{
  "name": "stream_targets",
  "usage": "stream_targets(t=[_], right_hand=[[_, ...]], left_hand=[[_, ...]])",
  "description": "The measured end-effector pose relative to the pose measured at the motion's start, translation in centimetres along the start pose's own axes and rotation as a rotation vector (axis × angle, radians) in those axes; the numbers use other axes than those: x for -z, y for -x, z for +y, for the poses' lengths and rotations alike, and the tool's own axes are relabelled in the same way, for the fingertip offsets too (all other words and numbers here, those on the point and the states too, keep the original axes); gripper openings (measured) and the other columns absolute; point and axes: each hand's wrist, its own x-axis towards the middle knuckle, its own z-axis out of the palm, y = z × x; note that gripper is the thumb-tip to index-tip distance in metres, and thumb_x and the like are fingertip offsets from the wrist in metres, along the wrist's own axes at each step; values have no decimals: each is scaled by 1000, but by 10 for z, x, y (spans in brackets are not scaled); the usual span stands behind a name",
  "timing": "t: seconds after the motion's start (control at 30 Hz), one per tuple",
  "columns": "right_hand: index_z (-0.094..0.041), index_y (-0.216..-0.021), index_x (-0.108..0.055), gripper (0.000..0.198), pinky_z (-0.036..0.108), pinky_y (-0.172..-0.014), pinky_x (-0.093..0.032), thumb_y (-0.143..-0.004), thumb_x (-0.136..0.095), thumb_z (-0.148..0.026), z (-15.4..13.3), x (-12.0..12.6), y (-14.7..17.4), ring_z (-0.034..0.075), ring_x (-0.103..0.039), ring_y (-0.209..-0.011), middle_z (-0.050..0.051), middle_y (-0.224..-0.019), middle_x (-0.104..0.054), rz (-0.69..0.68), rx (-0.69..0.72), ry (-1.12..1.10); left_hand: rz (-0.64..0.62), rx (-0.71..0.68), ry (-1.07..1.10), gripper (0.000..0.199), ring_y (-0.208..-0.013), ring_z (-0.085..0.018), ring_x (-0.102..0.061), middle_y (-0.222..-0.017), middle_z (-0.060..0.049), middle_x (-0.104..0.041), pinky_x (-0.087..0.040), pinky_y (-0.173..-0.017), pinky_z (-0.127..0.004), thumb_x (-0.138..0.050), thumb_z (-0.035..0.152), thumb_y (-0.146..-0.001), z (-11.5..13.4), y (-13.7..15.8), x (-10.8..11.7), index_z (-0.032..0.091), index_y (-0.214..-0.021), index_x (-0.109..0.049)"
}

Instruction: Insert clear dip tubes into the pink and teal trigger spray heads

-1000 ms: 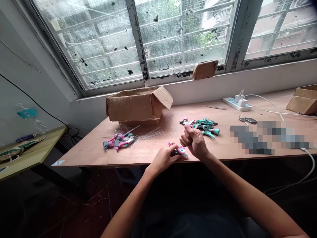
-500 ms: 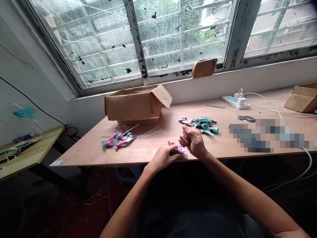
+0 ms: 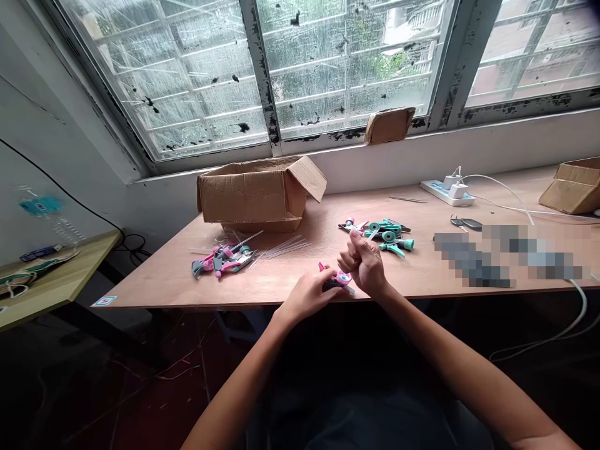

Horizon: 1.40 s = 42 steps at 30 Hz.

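My left hand [image 3: 310,289] is closed around a pink and dark grey trigger sprayer head [image 3: 343,279] at the table's front edge, its round pink collar turned up. My right hand [image 3: 365,265] is a fist just above and beside that collar, thumb on top. A short end of a clear plastic tube [image 3: 374,233] sticks out by the thumb; the rest is hidden in the fingers. Behind this hand lie several green and pink sprayer heads [image 3: 389,236]. To the left is a pile of pink and grey sprayer heads [image 3: 222,259], with loose clear tubes [image 3: 287,246] beside it.
An open cardboard box [image 3: 248,197] stands at the back left under the window. A power strip [image 3: 447,192] with plugs and cables, keys [image 3: 466,222] and blurred items [image 3: 473,259] are on the right. Another cardboard box [image 3: 572,187] is at the far right.
My right fist has come slightly lower and closer over the sprayer head's collar. My left hand keeps its hold in nearly the same place. The view has tilted a little.
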Motion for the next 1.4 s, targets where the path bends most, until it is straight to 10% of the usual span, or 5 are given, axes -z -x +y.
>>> stream_targets(t=[1.4], right_hand=[[-22,-55,-37,61,22,-36,-20,-88,-65,-64,12,11,5,6,-19,-35,-10,-41,-25,132,3,22]], left_hand=[[19,-37,-68,23,-91,-20,-64,-99,-5,-67,-49,-79,-28,-64,44,-94,-4,-2,-7,24,-104,-72]])
